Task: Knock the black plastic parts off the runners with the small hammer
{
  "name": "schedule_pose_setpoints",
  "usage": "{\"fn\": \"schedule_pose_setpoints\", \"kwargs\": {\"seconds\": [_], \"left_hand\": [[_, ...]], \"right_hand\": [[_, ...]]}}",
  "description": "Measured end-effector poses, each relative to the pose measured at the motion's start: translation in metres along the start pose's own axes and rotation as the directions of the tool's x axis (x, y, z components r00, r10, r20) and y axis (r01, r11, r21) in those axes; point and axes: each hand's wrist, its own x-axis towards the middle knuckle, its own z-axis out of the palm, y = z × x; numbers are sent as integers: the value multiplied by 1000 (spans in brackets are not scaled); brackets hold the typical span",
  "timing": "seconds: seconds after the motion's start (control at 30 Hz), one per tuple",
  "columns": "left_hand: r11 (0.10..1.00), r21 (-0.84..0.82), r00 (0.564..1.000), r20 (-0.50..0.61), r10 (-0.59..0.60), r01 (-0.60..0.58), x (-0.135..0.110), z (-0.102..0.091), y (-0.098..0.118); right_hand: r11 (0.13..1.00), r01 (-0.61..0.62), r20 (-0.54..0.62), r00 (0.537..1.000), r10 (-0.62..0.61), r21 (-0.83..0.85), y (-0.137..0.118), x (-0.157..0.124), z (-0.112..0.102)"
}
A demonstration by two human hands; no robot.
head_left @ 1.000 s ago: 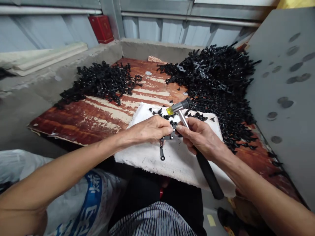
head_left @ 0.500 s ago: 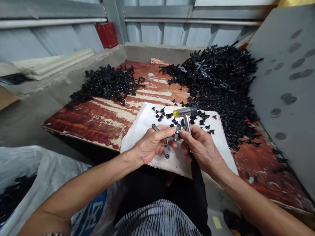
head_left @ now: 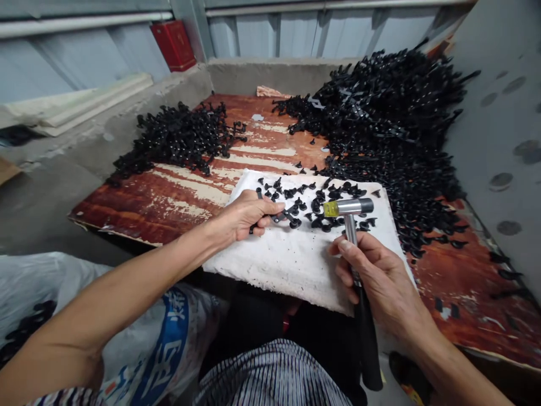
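My left hand [head_left: 245,217] is closed around a dark jointed linkage part [head_left: 278,217], whose ends stick out past the fingers. It hovers over the white cloth-like pad [head_left: 291,270], beside small black knob-shaped pieces [head_left: 296,223] strewn across the pad's far half. In my right hand [head_left: 372,259] is a small mallet [head_left: 350,223], gripped by its metal neck just under the head. One mallet face is yellow, the other dark, and the black handle hangs down below the hand. The fingers partly cover the neck.
A large heap of black parts [head_left: 393,113] lies at the right rear, against a grey panel [head_left: 502,146]. Another black pile [head_left: 177,138] sits at the left on the worn red-brown board [head_left: 194,197]. A white sack [head_left: 127,327] stands at the lower left.
My hands have moved apart: the left leftward with the linkage part, the right to the right with the mallet. The linkage is turned lower and flatter over the pad. The view has shifted slightly.
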Motion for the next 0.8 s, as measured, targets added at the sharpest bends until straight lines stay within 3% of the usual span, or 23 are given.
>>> {"fn": "schedule_pose_setpoints", "kwargs": {"seconds": [0.27, 0.8], "left_hand": [[991, 133, 1000, 17, 8, -10, 14, -2, 7], [986, 164, 999, 42, -20, 13, 24, 1, 10]], "right_hand": [[1000, -6, 28, 1000, 5, 25, 2, 1, -2], [998, 0, 29, 1000, -2, 67, 5, 2, -3]]}}
